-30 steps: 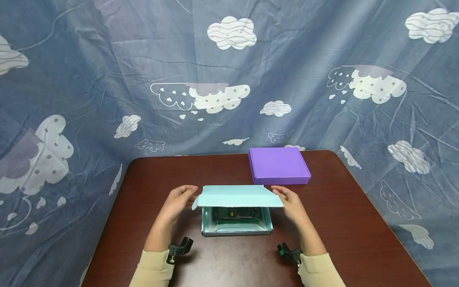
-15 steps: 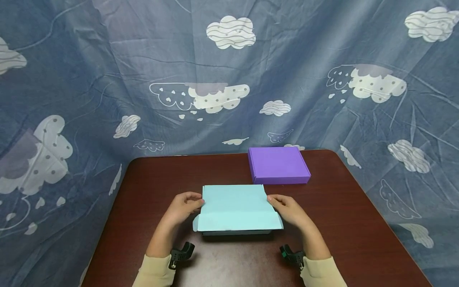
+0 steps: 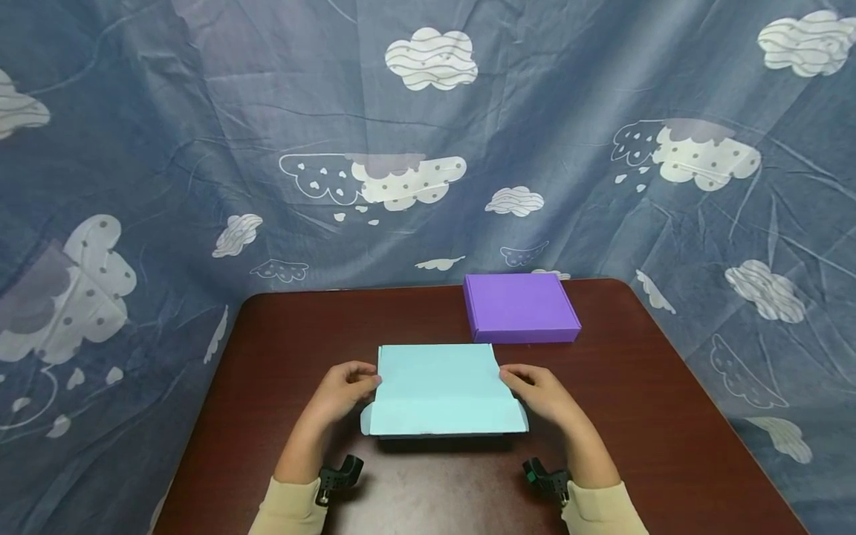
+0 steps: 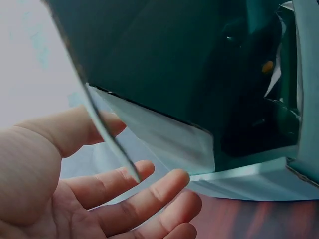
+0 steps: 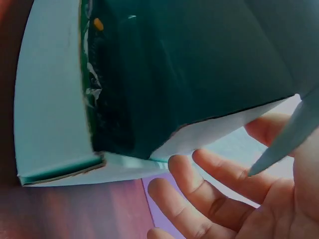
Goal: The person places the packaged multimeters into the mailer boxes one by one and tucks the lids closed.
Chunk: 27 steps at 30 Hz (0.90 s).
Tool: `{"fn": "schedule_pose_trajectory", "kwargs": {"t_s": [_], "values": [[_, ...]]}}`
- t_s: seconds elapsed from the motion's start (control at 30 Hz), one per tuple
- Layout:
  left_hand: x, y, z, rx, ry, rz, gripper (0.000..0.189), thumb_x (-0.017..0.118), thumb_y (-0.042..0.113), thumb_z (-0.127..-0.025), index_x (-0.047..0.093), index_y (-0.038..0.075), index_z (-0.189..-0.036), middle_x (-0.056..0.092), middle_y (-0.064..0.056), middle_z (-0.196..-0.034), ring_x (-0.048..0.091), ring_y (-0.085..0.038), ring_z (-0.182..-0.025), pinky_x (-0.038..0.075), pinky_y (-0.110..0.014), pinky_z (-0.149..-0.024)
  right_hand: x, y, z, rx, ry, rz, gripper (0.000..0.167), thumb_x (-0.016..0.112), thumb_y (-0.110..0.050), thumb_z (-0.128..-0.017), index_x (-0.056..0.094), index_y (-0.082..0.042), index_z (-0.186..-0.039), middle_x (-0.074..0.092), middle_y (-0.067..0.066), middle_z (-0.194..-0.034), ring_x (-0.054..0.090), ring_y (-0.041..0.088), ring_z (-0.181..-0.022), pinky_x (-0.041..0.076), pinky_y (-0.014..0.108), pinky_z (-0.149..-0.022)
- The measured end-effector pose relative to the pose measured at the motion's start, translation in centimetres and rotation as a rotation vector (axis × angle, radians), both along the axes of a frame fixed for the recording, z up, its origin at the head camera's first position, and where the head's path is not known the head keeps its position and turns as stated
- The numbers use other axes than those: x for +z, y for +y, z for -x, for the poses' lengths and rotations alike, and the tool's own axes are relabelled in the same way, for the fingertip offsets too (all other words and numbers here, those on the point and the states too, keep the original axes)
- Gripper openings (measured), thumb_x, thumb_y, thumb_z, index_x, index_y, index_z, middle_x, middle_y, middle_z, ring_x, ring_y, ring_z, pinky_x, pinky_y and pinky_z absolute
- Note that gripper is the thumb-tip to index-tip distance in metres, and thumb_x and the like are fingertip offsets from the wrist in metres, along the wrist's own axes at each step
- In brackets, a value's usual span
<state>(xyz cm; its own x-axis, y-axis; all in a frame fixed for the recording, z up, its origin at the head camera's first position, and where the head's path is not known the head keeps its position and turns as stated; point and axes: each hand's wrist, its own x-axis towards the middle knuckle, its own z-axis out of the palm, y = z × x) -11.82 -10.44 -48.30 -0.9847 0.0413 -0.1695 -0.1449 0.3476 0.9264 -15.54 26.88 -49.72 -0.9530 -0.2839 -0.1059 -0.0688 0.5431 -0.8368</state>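
A light turquoise cardboard box (image 3: 435,386) lies near the middle of the table, its hinged lid tilted low over the base. My left hand (image 3: 344,390) is at the lid's left edge, thumb against the side and other fingers loosely extended beneath. Mirrored at the right edge, my right hand (image 3: 538,390) has its thumb by the lid and its fingers spread. Both wrist views show a gap under the lid; inside, crinkled clear plastic (image 5: 94,93) and a small orange spot (image 4: 267,66) show in the dark. The contents are otherwise too dark to tell.
A purple box (image 3: 521,306), lid down, lies behind and to the right on the dark red-brown table (image 3: 307,327). A blue cloth (image 3: 428,238) with cloud prints hangs close behind the table. Black wrist mounts (image 3: 344,475) stick inward from both wrists.
The turquoise lid has swung down toward me, hiding from the head view the dark contents seen earlier. Both hands came down and inward with it; over the last half second they barely moved.
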Motion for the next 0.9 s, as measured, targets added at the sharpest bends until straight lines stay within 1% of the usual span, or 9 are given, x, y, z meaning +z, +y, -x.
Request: {"fn": "schedule_pose_trajectory", "kwargs": {"t_s": [0.07,0.1,0.2,0.33,0.47,0.57,0.67,0.8,0.9], "values": [[-0.4,0.0,0.1,0.001,-0.01,0.015,0.035,0.07,0.018,-0.099,0.066,-0.004,-0.125,0.069,-0.01,-0.104,0.068,-0.035,-0.092,0.056,-0.052,-0.084,-0.2,0.0,-0.1,-0.004,-0.025,0.002,0.052,0.062,-0.034,-0.104,0.06,0.006,-0.137,0.067,0.016,-0.121,0.064,0.025,-0.103,0.054,0.041,-0.084],[-0.6,-0.1,0.1,0.0,-0.012,0.03,0.036,0.071,0.019,-0.098,0.066,-0.004,-0.125,0.069,-0.01,-0.104,0.068,-0.035,-0.094,0.056,-0.052,-0.084,-0.3,0.0,-0.1,-0.009,-0.037,-0.001,0.051,0.062,-0.034,-0.104,0.061,0.005,-0.137,0.068,0.015,-0.118,0.064,0.024,-0.101,0.054,0.039,-0.083],[-1.1,-0.1,0.1,-0.001,-0.02,0.075,0.037,0.073,0.02,-0.097,0.066,-0.003,-0.125,0.068,-0.008,-0.105,0.066,-0.028,-0.095,0.055,-0.049,-0.085,-0.8,0.0,-0.2,-0.028,-0.071,-0.006,0.049,0.064,-0.035,-0.103,0.063,0.002,-0.134,0.068,0.01,-0.111,0.062,0.02,-0.095,0.053,0.037,-0.08],[-1.7,-0.1,0.2,-0.007,-0.022,0.114,0.038,0.076,0.019,-0.094,0.067,-0.002,-0.123,0.067,-0.007,-0.1,0.063,-0.02,-0.09,0.053,-0.044,-0.081,-1.7,-0.2,-0.2,-0.047,-0.097,-0.001,0.045,0.066,-0.034,-0.102,0.064,0.002,-0.129,0.065,0.008,-0.103,0.06,0.02,-0.091,0.051,0.037,-0.077],[-2.5,0.0,0.3,-0.014,-0.034,0.112,0.039,0.077,0.015,-0.092,0.065,-0.004,-0.124,0.064,-0.008,-0.095,0.063,-0.022,-0.082,0.052,-0.039,-0.072,-2.6,-0.4,-0.3,-0.058,-0.108,0.017,0.041,0.068,-0.031,-0.101,0.062,0.004,-0.122,0.062,0.007,-0.094,0.057,0.021,-0.083,0.048,0.035,-0.073],[-3.0,0.1,0.4,-0.023,-0.05,0.097,0.041,0.076,0.012,-0.092,0.062,-0.005,-0.127,0.065,-0.008,-0.092,0.064,-0.025,-0.079,0.051,-0.037,-0.068,-3.0,-0.5,-0.5,-0.069,-0.119,0.027,0.039,0.069,-0.029,-0.1,0.061,0.004,-0.118,0.06,0.006,-0.089,0.055,0.021,-0.08,0.046,0.035,-0.071],[-3.2,0.2,0.4,-0.033,-0.055,0.102,0.044,0.075,0.011,-0.092,0.06,-0.007,-0.13,0.066,-0.008,-0.091,0.065,-0.025,-0.077,0.051,-0.036,-0.066,-3.3,-0.7,-0.6,-0.087,-0.127,0.025,0.035,0.07,-0.027,-0.1,0.061,0.004,-0.115,0.059,0.006,-0.086,0.054,0.02,-0.077,0.046,0.034,-0.069],[-3.4,0.3,0.5,-0.026,-0.069,0.096,0.047,0.075,0.01,-0.092,0.058,-0.009,-0.131,0.066,-0.009,-0.092,0.065,-0.024,-0.076,0.053,-0.038,-0.067,-3.6,-1.0,-0.6,-0.11,-0.12,0.021,0.03,0.07,-0.024,-0.1,0.06,0.003,-0.111,0.057,0.006,-0.083,0.051,0.019,-0.074,0.044,0.033,-0.067],[-3.6,0.4,0.4,-0.017,-0.083,0.083,0.044,0.075,0.01,-0.093,0.058,-0.008,-0.13,0.066,-0.01,-0.093,0.064,-0.023,-0.073,0.054,-0.04,-0.067,-3.7,-1.1,-0.6,-0.124,-0.112,0.011,0.029,0.069,-0.023,-0.1,0.059,0.002,-0.11,0.056,0.006,-0.083,0.05,0.019,-0.073,0.043,0.033,-0.067]]}}
